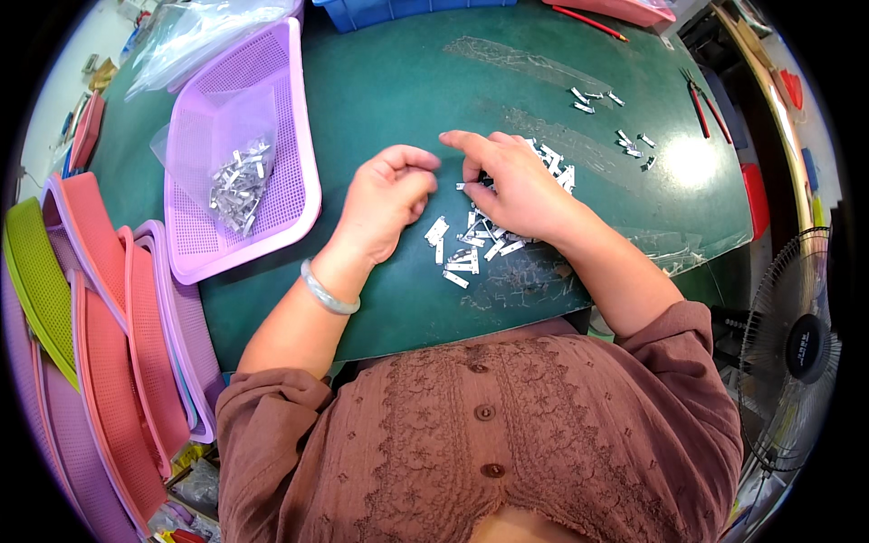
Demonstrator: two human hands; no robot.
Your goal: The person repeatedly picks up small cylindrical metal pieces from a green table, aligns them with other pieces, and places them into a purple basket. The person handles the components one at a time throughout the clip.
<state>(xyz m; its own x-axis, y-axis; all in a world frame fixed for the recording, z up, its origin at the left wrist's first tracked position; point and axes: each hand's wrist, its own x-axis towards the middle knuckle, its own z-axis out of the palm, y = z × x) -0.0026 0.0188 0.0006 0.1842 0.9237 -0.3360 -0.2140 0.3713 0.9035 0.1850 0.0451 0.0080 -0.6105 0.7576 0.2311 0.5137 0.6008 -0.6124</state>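
Over the green tabletop my left hand (387, 199) is closed, fingers curled and the thumb against the index finger; what it may hold is hidden. A bangle circles that wrist. Just to its right, my right hand (518, 188) is closed in a pinch with the index finger stretched toward the left hand. A small silvery metal clip-like piece (462, 186) shows at its fingertips. Beneath and around this hand lies a loose pile of similar metal pieces (463, 261), partly hidden by the hand. The two hands are close but apart.
At left stands a purple perforated basket (312, 172) holding a clear bag of metal pieces (240, 190). Stacked baskets (118, 362) crowd the left edge. Small groups of pieces (631, 145), red-handled pliers (701, 109) and a red pen (588, 23) lie right; a fan (787, 353) stands beside the table.
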